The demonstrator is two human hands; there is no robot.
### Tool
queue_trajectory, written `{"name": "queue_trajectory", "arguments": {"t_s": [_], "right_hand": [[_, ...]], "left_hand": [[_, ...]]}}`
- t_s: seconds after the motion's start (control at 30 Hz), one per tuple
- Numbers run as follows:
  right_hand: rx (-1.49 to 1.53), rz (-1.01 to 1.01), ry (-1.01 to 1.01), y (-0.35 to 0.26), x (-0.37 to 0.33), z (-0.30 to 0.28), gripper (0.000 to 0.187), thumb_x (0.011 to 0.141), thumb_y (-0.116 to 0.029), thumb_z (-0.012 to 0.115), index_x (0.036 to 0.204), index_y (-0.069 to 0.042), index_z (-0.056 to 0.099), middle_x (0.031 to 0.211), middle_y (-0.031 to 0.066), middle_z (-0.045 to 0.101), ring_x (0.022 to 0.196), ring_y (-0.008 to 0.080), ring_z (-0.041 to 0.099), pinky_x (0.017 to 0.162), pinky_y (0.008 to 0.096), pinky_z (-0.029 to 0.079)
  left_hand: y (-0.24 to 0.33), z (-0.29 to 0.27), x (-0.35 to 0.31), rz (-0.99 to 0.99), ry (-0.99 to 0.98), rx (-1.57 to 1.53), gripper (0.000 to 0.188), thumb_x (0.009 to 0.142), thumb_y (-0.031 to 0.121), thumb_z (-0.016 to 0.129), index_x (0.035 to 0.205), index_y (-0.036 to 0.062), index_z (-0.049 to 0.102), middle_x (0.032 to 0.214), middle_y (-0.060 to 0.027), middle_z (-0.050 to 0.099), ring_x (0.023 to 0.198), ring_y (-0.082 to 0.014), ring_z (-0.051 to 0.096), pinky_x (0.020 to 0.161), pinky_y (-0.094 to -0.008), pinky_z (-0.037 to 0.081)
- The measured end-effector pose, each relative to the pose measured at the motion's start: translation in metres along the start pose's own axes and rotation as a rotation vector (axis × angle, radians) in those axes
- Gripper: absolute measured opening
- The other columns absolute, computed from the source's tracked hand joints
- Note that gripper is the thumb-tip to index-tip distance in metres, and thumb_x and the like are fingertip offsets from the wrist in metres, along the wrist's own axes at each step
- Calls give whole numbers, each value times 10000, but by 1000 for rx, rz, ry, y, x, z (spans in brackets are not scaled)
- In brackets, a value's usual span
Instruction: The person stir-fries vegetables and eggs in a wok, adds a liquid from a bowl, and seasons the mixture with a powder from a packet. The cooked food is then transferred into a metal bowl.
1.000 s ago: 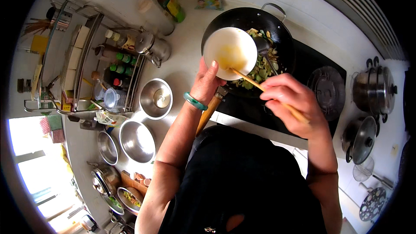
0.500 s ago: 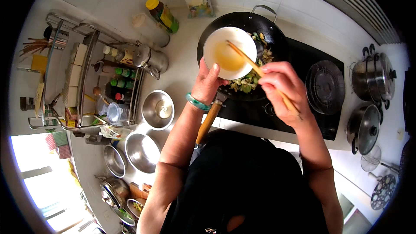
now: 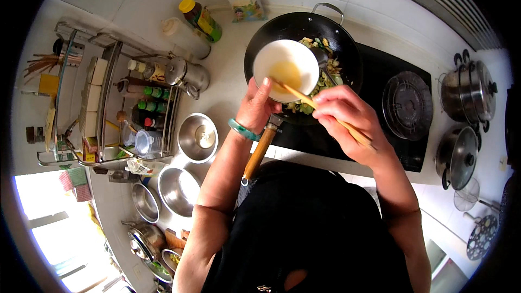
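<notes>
My left hand, with a green bangle at the wrist, grips a white bowl by its near rim. The bowl is tilted over the wok and holds a little yellowish liquid. Wooden chopsticks are pinched in my right hand, their tips inside the bowl beside my left thumb. Chopped vegetables lie in the black wok, partly hidden by the bowl. A dark utensil rests among them. The wok's wooden handle points toward me, below my left hand.
Right of the wok is a second burner on the black cooktop. Steel bowls stand on the left counter, near a metal jug and a rack of bottles. Lidded pots hang at the right wall.
The chopstick tips have moved from the bowl's middle to its near rim. The bowl has shifted slightly toward me, and the liquid covers a smaller patch.
</notes>
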State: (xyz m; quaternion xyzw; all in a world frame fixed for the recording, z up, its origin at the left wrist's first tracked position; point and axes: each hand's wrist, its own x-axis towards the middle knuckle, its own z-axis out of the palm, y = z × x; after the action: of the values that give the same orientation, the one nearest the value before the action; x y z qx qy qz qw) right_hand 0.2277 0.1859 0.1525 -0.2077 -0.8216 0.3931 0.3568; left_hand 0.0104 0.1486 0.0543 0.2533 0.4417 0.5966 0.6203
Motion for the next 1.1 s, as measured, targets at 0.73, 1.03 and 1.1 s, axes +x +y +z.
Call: {"name": "queue_trajectory", "arguments": {"t_s": [0.73, 1.03, 1.1], "right_hand": [[-24, -42, 192, 9, -5, 3, 56, 846, -46, 620, 866, -14, 579, 959, 106, 562, 804, 213, 613, 693, 300, 507], [-74, -46, -2, -12, -21, 3, 93, 815, -46, 635, 901, -41, 598, 1020, 107, 575, 830, 238, 632, 688, 318, 527], [-155, -27, 27, 0, -25, -10, 78, 807, -25, 634, 878, -32, 602, 1007, 109, 575, 837, 239, 631, 699, 318, 526]], "left_hand": [[-3, -15, -2, 140, -24, 133, 704, 872, 422, 615, 1392, 131, 239, 1210, -59, 484, 952, -158, 532, 698, -283, 472], [-1, -21, 14, 263, -24, 128, 720, 872, 401, 627, 1406, 155, 211, 1238, -73, 476, 992, -179, 547, 731, -301, 488], [1, -28, 14, 286, 15, 174, 680, 875, 395, 625, 1387, 144, 253, 1230, -68, 492, 1001, -188, 558, 715, -316, 498]]}}
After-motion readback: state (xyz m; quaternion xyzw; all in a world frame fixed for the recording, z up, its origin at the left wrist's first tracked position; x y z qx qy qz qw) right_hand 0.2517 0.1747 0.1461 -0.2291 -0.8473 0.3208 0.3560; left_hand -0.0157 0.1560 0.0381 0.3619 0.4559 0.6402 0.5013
